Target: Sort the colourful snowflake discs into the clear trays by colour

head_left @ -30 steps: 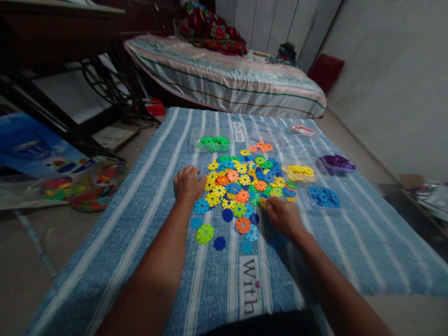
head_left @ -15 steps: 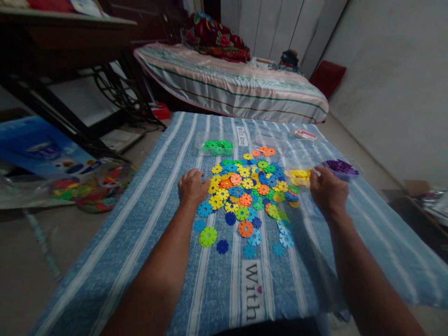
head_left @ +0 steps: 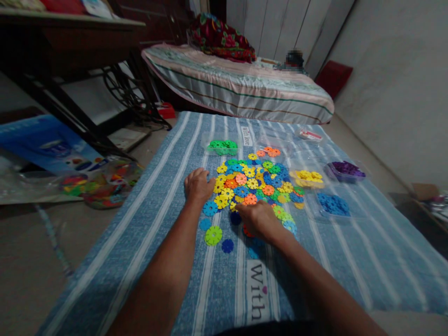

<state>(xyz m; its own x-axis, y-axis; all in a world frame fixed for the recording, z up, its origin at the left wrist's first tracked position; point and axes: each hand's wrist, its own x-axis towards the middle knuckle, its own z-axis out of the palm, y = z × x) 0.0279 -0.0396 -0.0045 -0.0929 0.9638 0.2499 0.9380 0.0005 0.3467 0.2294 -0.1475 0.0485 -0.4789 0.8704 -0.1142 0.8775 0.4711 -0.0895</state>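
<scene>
The yellow disc [head_left: 233, 206] lies at ten o'clock from the nearer right hand [head_left: 259, 219], whose fingertips [head_left: 240, 208] touch it, the grip being unclear, while the left hand [head_left: 199, 185] rests loose at nine o'clock of the pile [head_left: 252, 184].

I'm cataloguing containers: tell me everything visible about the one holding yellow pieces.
The container is shallow and clear, plastic by its look, and sits upright on the striped cloth, right of the mixed discs. Yellow pieces lie heaped inside. Its edges are too faint to tell whether a lid is attached. Neither the left hand nor the right hand touches it.
</scene>
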